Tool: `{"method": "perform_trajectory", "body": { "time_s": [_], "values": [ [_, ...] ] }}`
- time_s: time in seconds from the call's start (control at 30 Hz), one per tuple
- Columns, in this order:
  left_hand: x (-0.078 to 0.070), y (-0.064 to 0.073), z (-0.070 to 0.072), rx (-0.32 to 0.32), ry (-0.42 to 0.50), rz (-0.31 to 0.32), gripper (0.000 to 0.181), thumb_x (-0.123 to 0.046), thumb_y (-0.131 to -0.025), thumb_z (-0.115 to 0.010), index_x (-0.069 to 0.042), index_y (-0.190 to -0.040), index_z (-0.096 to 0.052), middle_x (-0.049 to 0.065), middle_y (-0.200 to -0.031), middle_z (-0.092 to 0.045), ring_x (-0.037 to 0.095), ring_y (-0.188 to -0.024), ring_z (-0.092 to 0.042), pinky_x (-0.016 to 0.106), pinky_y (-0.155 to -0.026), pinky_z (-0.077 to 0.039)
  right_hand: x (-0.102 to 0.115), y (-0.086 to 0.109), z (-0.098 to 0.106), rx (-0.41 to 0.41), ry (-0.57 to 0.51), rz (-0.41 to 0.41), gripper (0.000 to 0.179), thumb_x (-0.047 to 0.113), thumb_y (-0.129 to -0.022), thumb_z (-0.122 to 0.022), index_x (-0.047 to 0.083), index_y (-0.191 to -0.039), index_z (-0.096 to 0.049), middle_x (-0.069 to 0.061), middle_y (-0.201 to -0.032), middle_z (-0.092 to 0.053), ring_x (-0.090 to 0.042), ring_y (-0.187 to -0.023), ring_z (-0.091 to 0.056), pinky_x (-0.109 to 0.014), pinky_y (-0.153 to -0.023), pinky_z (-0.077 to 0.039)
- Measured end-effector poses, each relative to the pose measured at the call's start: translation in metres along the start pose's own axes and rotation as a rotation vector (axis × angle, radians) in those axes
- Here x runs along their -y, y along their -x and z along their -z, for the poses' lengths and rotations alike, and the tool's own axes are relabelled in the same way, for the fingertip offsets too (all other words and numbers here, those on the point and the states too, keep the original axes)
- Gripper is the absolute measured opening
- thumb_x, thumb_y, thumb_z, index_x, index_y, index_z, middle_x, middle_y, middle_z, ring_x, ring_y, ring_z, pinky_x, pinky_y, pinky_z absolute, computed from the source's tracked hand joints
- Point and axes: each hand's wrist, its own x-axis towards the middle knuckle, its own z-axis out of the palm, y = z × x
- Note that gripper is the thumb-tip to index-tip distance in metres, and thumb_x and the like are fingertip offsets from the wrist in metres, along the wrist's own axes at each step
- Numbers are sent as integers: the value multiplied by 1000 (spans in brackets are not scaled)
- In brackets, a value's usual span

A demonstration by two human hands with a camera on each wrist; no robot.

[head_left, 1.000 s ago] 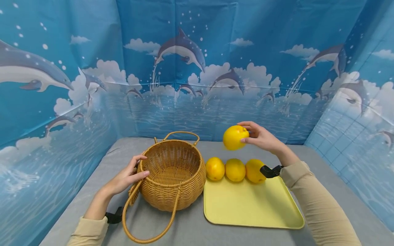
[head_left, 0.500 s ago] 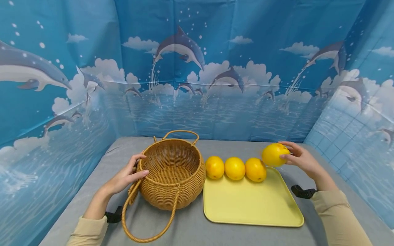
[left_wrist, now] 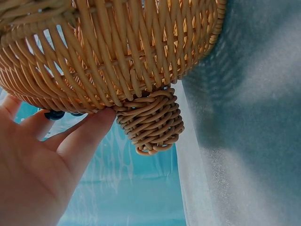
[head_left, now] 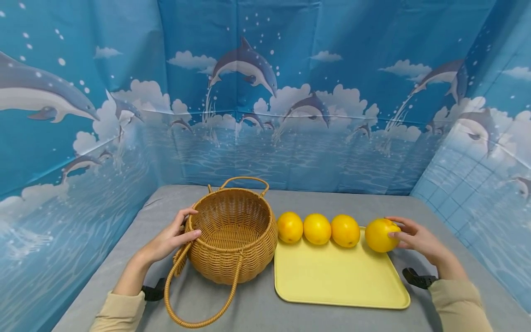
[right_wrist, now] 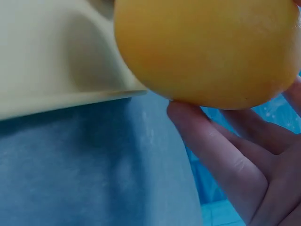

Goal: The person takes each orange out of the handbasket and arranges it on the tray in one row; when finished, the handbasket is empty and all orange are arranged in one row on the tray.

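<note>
My left hand (head_left: 168,240) holds the left rim of a round wicker basket (head_left: 232,265). In the left wrist view the thumb (left_wrist: 89,139) lies against the weave, beside a small woven stub (left_wrist: 153,122). My right hand (head_left: 425,242) grips a yellow-orange fruit, seemingly an orange (head_left: 381,235), at the far right corner of a yellow tray (head_left: 340,281). From the right wrist, that orange (right_wrist: 207,52) sits over the tray's edge with fingertips under its side; whether it touches the tray I cannot tell. Several similar oranges (head_left: 317,228) line the tray's far side.
One basket handle (head_left: 201,323) hangs down toward the front, while another handle (head_left: 244,178) stands up at the back. Grey cloth (head_left: 253,309) covers the table. Blue dolphin-print curtains (head_left: 265,152) enclose the back and both sides.
My right hand has carried its orange rightward and down, from above the row to the row's right end over the tray corner. The left hand and basket have stayed put.
</note>
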Motion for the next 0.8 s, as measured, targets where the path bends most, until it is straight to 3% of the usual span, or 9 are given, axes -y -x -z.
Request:
{"method": "perform_trajectory", "body": {
  "time_s": [0.23,0.6,0.8],
  "values": [
    [1,1,0,-6,-7,0,52,-27,-97,-51,-11,-138,-25,24,-150,-10,49,-128,-29,55,-91,-38,3,-2,-12,30,37,5,63,31,-95,-57,1,-144,-31,-33,-138,-35,-46,-116,-45,-46,-78,-51],
    [2,0,1,-4,-8,-4,52,-27,-96,-52,-11,-138,-25,24,-149,-11,50,-126,-32,54,-90,-39,3,-6,-20,32,-9,28,59,34,-102,-39,-2,-143,-18,-34,-140,-23,-50,-119,-37,-46,-85,-49],
    [1,0,1,-10,-10,-5,52,-27,-96,-52,-11,-137,-25,24,-150,-11,50,-126,-33,54,-91,-38,0,-8,-27,2,30,77,77,25,-93,-61,-2,-147,-13,-33,-142,-19,-54,-118,-37,-52,-83,-47]
  ]
}}
